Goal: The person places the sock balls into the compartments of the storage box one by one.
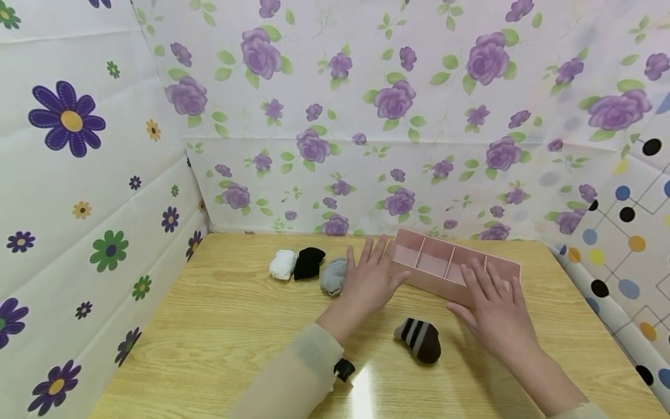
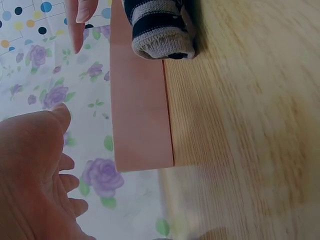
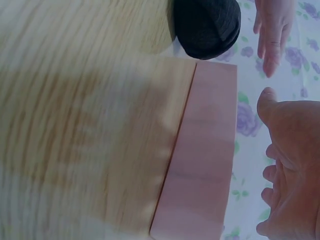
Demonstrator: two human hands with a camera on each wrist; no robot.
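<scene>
A pink box with several compartments stands at the back right of the table. My left hand, fingers spread, hovers by the box's left end. Over its right front part is my right hand, fingers extended and overlapping the rim in the head view. Neither hand holds anything. In front of the box lies a rolled striped sock, dark brown with grey bands; its banded end shows in the left wrist view. Partly behind my left hand sits a grey sock bundle.
Left of the grey bundle lie a black bundle and a white bundle, side by side. A small black object shows beside my left sleeve. Flower-patterned cloth hangs behind the wooden table and spotted cloth on the right.
</scene>
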